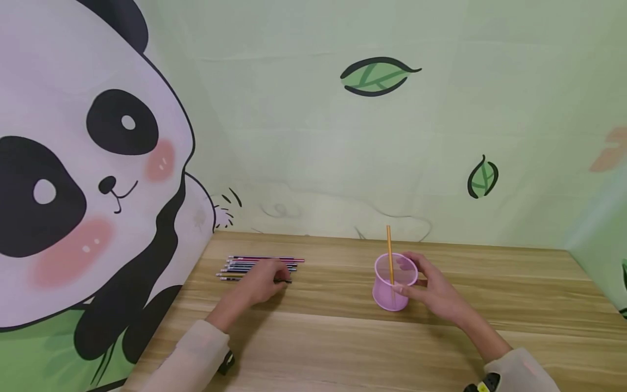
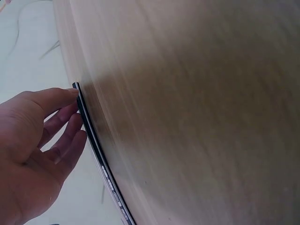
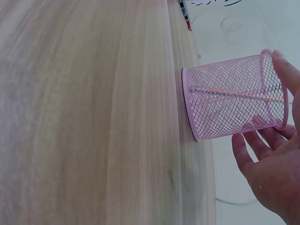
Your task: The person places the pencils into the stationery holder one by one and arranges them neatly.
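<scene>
My left hand (image 1: pixel 264 280) is at the near side of a row of pencils (image 1: pixel 235 267) lying on the table. In the left wrist view its thumb and fingers pinch a dark pencil (image 2: pixel 101 152) close to one end. Farther right, my right hand (image 1: pixel 436 288) grips a pink mesh pencil cup (image 1: pixel 382 296) near the rim, thumb on the near side and fingers round the far side. The cup stands upright on the table. One orange pencil (image 1: pixel 389 239) leans inside it and sticks out above the rim.
The wooden table (image 1: pixel 333 348) ends at a pale green wall sheet (image 1: pixel 294 136) with leaf drawings. A large printed panda (image 1: pixel 161 218) covers the left side. Bare wood lies between the pencils and the cup.
</scene>
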Demonstrator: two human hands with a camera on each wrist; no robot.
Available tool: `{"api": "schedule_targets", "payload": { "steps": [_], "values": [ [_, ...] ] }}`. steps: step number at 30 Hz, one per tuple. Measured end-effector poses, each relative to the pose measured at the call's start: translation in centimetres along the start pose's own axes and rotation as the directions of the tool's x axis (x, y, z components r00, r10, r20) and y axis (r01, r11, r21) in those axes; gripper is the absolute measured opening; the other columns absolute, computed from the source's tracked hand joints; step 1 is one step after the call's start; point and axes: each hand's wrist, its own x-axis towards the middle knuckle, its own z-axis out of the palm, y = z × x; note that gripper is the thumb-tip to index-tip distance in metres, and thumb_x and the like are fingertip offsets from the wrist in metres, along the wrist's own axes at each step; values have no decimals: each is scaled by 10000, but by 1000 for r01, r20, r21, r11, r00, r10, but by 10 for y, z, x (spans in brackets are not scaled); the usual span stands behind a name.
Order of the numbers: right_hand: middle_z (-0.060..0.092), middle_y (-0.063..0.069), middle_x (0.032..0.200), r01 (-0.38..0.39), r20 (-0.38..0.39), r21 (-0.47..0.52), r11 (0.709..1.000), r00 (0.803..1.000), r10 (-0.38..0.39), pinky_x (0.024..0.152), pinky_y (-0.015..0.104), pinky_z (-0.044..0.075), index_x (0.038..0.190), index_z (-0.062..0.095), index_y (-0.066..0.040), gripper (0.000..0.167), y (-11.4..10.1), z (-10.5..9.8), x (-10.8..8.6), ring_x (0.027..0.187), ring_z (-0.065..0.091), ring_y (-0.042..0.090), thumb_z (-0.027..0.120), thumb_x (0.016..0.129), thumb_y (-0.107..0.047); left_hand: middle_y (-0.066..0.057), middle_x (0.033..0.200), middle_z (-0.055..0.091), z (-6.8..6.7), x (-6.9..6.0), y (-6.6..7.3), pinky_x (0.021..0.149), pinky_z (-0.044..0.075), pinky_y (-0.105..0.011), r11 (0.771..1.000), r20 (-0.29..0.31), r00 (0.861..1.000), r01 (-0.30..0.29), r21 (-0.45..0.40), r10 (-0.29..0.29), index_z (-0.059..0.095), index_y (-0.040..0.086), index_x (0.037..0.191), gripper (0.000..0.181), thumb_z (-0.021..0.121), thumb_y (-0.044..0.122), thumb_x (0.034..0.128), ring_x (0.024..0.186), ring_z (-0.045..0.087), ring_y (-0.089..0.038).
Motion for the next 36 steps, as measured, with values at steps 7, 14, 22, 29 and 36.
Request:
{"api": "schedule_targets", "payload": {
  "steps": [7,14,22,29,36],
  "values": [
    [501,237,1519,7,-7,2,1000,1000,-7,1092,619,479,1558,402,-5,777,-1,0,0,1389,498,438,831,942,-206,67,881,677,0,2,4,785,560,-344,998,51,998,44,40,-46,739,160,900,153,813,27,916,842,612,-102],
    [501,234,1520,-2,-8,-11,1000,1000,2,1093,614,480,1563,398,-17,778,-3,0,1,1385,503,432,826,948,-225,42,885,691,-1,4,5,804,569,-350,998,100,994,36,54,-41,763,138,907,141,802,2,907,858,630,-113],
    [503,248,1510,7,-13,-2,1000,1000,-7,1084,606,488,1557,395,6,774,-1,0,0,1372,510,443,825,947,-198,28,867,675,-1,5,6,780,559,-339,998,102,995,-5,58,-1,758,110,909,135,788,-21,897,834,609,-122],
    [497,245,1518,1,-7,0,1000,1000,-1,1090,603,486,1562,388,7,780,0,1,-1,1383,500,442,821,951,-211,13,948,728,1,4,8,880,582,-383,997,116,992,39,73,-47,769,122,927,108,789,16,931,943,671,-164],
    [508,242,1508,8,-15,11,1000,1000,-8,1084,608,489,1555,399,4,773,1,2,0,1374,508,439,826,946,-205,-35,999,747,0,3,8,882,591,-391,996,158,986,41,80,-54,772,87,975,81,762,12,946,978,689,-188]
  ]
}}
